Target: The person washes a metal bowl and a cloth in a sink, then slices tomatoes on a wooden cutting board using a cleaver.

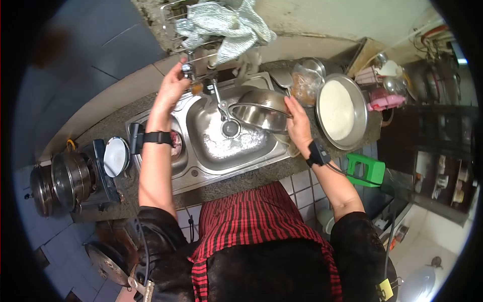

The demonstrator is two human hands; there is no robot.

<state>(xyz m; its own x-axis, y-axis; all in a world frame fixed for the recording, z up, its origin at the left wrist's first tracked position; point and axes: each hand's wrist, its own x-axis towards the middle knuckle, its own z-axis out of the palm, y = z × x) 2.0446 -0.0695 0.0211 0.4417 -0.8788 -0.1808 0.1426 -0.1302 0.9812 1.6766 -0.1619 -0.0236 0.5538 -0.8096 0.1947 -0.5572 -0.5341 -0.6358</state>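
My right hand (299, 122) grips the rim of a steel bowl (261, 110), which is tilted over the right part of the sink (206, 173). My left hand (173, 86) is raised behind the sink, its fingers closed round a metal tap knob (186, 68). The faucet spout (220, 100) reaches over the basin beside the bowl. Below it the drain (230, 128) shows in the wet basin. Something reddish (175, 143) lies in the small left basin, partly hidden by my left wrist.
A large steel basin (363, 113) holding white contents stands on the right, beside a plastic bag (305, 85). Cloths (221, 22) hang on a rack above the faucet. White plates (116, 156) and lidded pots (72, 180) are at the left. A green stool (371, 171) is at lower right.
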